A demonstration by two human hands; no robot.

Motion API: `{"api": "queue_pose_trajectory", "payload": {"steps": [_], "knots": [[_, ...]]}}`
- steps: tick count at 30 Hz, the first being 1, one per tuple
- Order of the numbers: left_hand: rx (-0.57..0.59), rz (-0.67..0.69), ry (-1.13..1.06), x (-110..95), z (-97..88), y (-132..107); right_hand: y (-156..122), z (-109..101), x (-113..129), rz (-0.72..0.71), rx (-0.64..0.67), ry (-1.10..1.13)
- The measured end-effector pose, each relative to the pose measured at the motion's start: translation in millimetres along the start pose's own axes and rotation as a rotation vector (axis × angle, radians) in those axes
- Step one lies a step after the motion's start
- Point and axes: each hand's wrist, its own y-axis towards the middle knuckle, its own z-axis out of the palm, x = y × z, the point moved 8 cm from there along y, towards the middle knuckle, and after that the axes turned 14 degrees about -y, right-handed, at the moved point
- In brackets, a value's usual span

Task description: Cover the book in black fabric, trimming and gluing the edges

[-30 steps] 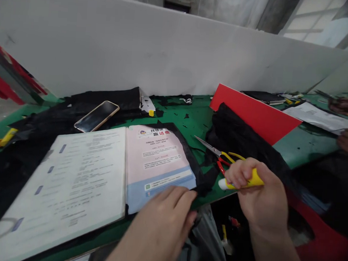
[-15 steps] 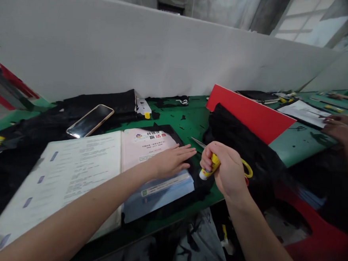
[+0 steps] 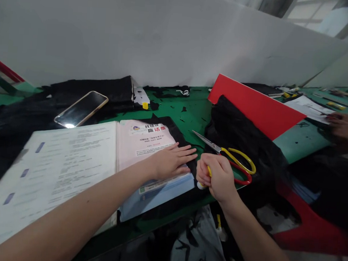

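My left hand (image 3: pixel 169 160) lies flat, fingers stretched out, across the pink and blue right side of an open book (image 3: pixel 140 138). Its fingertips reach the black sheet (image 3: pixel 188 141) showing past the book's right edge. My right hand (image 3: pixel 216 175) is a fist around a yellow glue stick (image 3: pixel 200 185); only the white end and a sliver of yellow show. Just behind that fist lies a pair of scissors (image 3: pixel 213 145) with one yellow and one red handle, blades pointing left.
A phone (image 3: pixel 81 109) rests on black material (image 3: pixel 114 92) at the back left. Past the scissors stand a red board (image 3: pixel 253 108) and a crumpled black cloth (image 3: pixel 231 122). A white partition (image 3: pixel 139 36) borders the green table (image 3: pixel 190 111). Another person's hand (image 3: pixel 345 126) is at far right.
My right hand has come lower and a little left with the glue stick, turning so less of it shows. The scissors are now uncovered. The left hand stays flat on the book. The view has tilted down.
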Motion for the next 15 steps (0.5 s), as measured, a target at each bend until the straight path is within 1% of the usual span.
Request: {"api": "queue_pose_trajectory", "payload": {"steps": [5, 9, 12, 15], "knots": [[-0.019, 0.024, 0.015, 0, -0.1, -2, -7, 3, -1, 0.039, 0.065, -0.039], [-0.016, 0.012, 0.031, 0, 0.0, -2, -11, -1, -2, 0.11, 0.115, -0.034], [-0.025, 0.016, 0.041, 0, 0.0, -1, -14, -9, 12, 0.138, 0.119, 0.004], [-0.036, 0.032, 0.045, 0, 0.2, -1, -13, -19, 35, 0.104, 0.047, 0.084]]}}
